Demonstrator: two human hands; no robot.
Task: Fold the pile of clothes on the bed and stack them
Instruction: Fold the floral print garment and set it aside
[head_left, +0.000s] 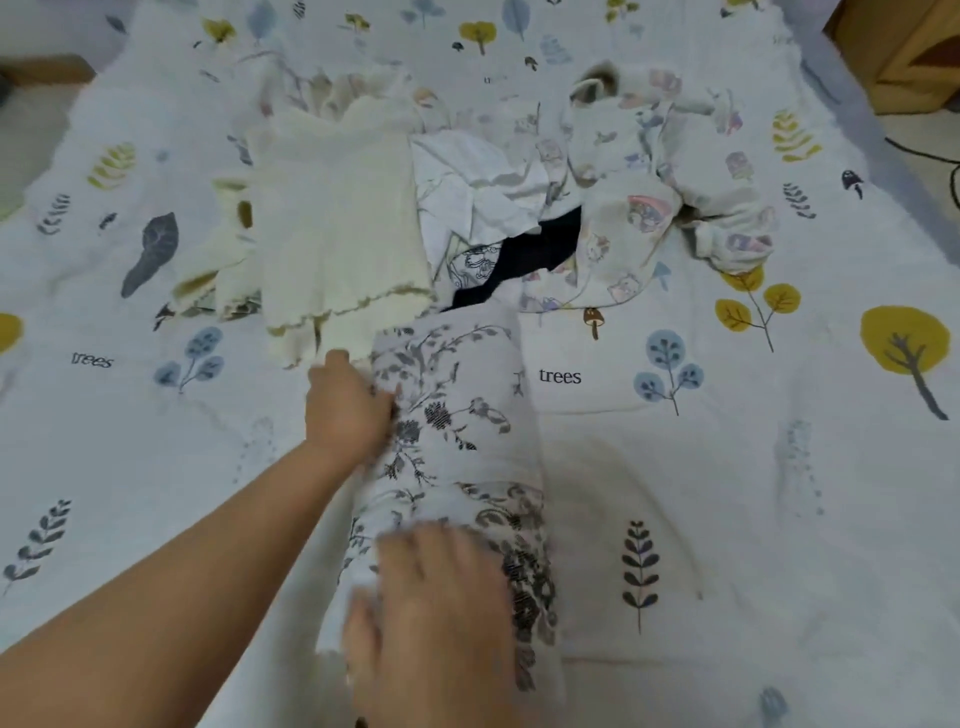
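A white garment with a grey-black flower print (457, 415) lies as a long narrow strip on the bed (727, 493), running away from me. My left hand (348, 405) grips its left edge about halfway up, fingers tucked into the cloth. Flat on the strip's near end rests my right hand (436, 613), fingers spread and slightly blurred. Behind the strip is the pile: a cream ribbed top (337, 223) spread flat, crumpled white cloth (478, 182), a dark navy piece (535, 254) and pastel cartoon-print pyjamas (649, 197).
The bedsheet is white with printed trees and leaves. A wooden piece of furniture (904, 47) stands past the bed's far right corner, with a black cable (935, 156) on the floor beside it. Bare sheet lies to the left and right of the strip.
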